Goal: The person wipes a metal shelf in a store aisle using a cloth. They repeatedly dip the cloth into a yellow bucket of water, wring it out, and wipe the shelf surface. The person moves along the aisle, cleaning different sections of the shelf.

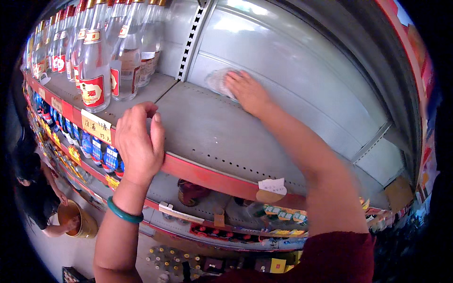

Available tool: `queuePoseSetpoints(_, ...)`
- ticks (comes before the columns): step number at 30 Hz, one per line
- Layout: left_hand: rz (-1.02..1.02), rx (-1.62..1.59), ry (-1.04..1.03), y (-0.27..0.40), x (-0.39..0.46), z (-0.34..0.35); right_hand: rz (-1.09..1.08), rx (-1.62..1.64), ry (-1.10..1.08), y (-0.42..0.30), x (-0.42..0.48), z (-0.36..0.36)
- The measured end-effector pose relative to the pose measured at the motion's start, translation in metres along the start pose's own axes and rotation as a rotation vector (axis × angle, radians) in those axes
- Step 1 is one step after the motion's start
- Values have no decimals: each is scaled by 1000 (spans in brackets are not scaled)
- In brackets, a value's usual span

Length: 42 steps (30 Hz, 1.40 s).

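Observation:
My right hand [246, 90] presses a pale cloth [219, 81] flat against the grey metal back panel [283, 92] of a store shelf, just above where it meets the shelf board [212, 123]. At the shelf's red front edge [201, 173] rests my left hand [139, 141], fingers curled loosely, with nothing seen in it. A green bangle circles that wrist. Close beyond the left hand stand clear glass liquor bottles [93, 70] with red and white labels.
A slotted upright [191, 42] divides the back panels. Price tags [95, 125] hang along the edge. Lower shelves hold blue-labelled bottles [109, 159]. At lower left a person [35, 191] reaches into a yellowish bucket [81, 223]. Several capped bottles [173, 260] stand on the floor.

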State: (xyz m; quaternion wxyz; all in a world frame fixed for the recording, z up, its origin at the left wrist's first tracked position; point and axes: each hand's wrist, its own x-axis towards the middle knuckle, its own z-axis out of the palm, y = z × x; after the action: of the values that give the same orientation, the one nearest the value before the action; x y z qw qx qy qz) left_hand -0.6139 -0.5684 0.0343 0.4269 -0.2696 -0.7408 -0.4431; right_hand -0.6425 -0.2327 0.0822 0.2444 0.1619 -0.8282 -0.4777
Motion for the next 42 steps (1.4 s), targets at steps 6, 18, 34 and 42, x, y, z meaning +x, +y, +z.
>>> queuePoseSetpoints(6, 28, -54, 81, -3, 1, 1, -10, -23, -14, -10, 44, -12)
queuePoseSetpoints(18, 5, -30, 12, -1, 0, -3, -19, -161, 30, -3, 73, -11)
queuePoseSetpoints(34, 4, -16, 6, -1, 1, -4, 240, -177, -373, 56, -78, -47)
queuePoseSetpoints(42, 28, -6, 59, -4, -2, 6, 31, -169, 82, 47, 36, -18)
